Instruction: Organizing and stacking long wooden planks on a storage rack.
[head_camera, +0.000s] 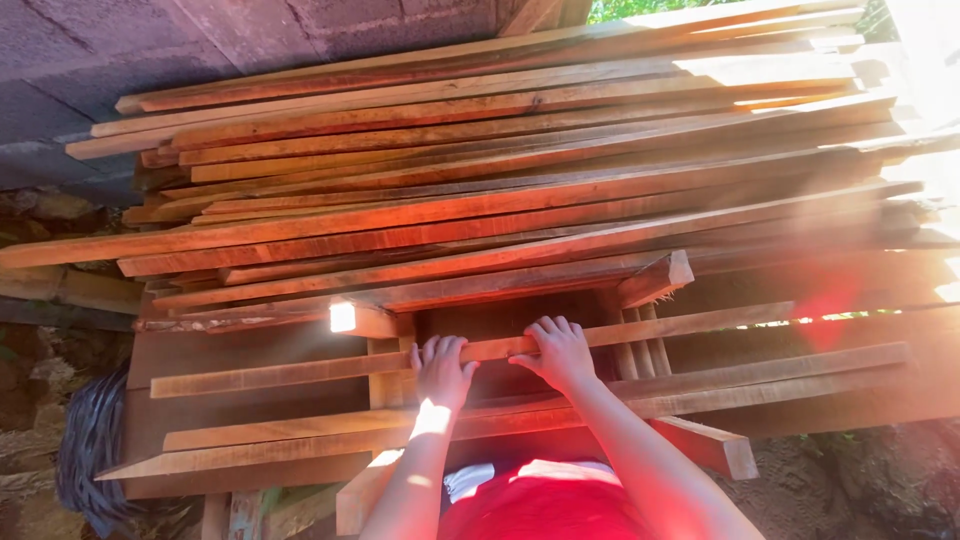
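1. Timber fills most of the frame: a stack of long reddish boards (480, 190) is piled from the upper left to the upper right, with the sawn ends lined up unevenly on the left side.
2. A single narrow plank (300, 371) is seen in the lower middle of the frame, running from the lower left up toward the right, just below the main stack.
3. The left hand (442, 370) is closed over this narrow plank near the centre of the frame, fingers curled across its top edge.
4. The right hand (560, 352) is clasped on the same plank just beside the left hand, slightly higher and to the right, fingers also wrapped over the far edge.
5. Two further planks (300, 432) are laid below the gripped one, near the forearms in the lower part of the frame.
6. A short angled offcut (655, 279) is seen right of centre, its cut end sticking out from the pile.
7. A red garment (545, 505) is visible at the bottom centre.
8. A grey block wall (100, 50) is seen in the upper left.
9. A dark coiled bundle (92, 450) is seen at the lower left edge; what it is cannot be told.
10. No packages, labels or signs can be made out.
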